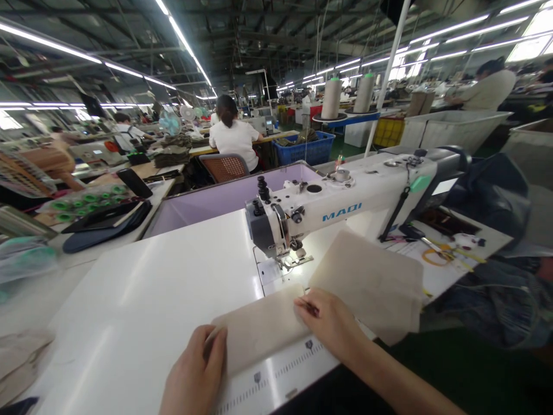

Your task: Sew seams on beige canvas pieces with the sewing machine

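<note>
Beige cloth (263, 331) lies on the white table (164, 282), nearer than the sewing machine (337, 199); from afar, I see the left hand (196, 369) pinching its left end, the right hand (328, 320) pinching its right.

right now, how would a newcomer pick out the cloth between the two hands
Find the white sewing machine with blue lettering. On the white tabletop before it lies an oblong beige cloth. The left hand and right hand hold its opposite ends, setting it apart from the broader beige piece to its right.
</note>
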A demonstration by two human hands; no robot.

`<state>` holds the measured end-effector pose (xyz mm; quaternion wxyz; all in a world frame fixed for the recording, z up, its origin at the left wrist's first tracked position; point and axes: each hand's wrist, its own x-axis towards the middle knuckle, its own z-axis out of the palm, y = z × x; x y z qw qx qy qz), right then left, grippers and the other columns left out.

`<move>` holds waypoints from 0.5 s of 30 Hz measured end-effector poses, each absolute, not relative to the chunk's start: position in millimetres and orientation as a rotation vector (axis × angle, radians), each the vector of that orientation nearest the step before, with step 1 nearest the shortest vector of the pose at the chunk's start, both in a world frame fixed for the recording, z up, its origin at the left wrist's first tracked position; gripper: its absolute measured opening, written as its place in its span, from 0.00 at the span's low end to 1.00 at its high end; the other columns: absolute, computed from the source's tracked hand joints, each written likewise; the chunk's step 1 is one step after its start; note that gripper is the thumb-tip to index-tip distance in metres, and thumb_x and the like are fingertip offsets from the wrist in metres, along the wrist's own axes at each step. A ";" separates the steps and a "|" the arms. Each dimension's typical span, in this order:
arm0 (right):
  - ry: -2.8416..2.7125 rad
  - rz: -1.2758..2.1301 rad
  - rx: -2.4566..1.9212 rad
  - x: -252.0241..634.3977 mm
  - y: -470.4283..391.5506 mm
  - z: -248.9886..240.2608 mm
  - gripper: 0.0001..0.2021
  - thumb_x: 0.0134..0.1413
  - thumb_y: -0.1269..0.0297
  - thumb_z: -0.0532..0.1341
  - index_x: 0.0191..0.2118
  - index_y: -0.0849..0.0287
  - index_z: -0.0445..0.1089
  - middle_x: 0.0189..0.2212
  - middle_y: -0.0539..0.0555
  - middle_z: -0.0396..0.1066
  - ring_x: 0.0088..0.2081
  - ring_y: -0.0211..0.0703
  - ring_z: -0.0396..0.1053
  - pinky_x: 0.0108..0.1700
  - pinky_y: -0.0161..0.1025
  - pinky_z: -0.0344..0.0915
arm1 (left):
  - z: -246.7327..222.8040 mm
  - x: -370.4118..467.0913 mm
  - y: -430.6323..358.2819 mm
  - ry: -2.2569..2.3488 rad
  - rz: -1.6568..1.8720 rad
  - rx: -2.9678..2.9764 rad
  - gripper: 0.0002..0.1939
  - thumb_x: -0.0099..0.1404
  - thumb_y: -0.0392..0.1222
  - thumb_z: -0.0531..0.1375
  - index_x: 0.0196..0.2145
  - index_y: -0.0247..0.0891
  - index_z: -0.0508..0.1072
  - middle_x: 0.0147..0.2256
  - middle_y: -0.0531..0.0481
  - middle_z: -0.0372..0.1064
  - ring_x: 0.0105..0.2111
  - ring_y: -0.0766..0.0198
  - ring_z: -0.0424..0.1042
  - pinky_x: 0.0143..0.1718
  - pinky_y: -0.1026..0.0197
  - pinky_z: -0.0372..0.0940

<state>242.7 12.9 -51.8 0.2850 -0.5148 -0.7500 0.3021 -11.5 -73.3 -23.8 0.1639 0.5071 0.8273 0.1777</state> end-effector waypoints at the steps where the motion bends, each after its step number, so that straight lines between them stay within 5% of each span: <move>1: -2.014 0.797 -1.387 242.4 12.8 -52.8 0.14 0.61 0.67 0.58 0.23 0.58 0.65 0.26 0.50 0.67 0.29 0.39 0.65 0.34 0.35 0.56 | -22.5 -10.3 -72.3 2.386 0.474 1.412 0.15 0.68 0.56 0.48 0.37 0.46 0.69 0.30 0.51 0.77 0.31 0.53 0.78 0.33 0.59 0.67; 15: -2.014 0.807 -1.458 240.2 11.2 -47.0 0.11 0.58 0.69 0.61 0.24 0.58 0.66 0.25 0.48 0.67 0.28 0.38 0.63 0.33 0.34 0.53 | -15.5 -3.0 -62.3 2.467 0.316 1.392 0.17 0.67 0.54 0.47 0.36 0.45 0.71 0.35 0.45 0.79 0.36 0.48 0.79 0.38 0.54 0.69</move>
